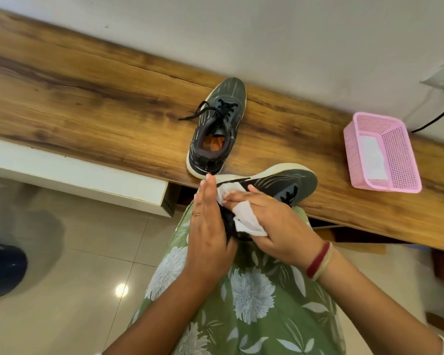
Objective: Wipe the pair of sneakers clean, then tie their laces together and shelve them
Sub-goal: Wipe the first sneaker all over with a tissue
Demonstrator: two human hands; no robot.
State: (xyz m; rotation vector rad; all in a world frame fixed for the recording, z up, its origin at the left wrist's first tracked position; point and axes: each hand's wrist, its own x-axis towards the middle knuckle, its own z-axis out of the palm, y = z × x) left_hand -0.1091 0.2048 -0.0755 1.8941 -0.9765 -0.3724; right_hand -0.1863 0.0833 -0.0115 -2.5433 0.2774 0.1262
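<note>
Head view: flat left hand (205,226) steadies sneaker (287,180) on bench (87,98) edge, right hand (274,221) grips wipe (249,224); hard rubbing could topple it.

sneakers (217,129): dark grey, pale stripes, black laces, off-white soles, orange insole | wipe (246,219): white | basket (385,155): pink mesh | bench top (87,98): brown woodgrain | garment (254,290): green, white floral

No legible text or labels
</note>
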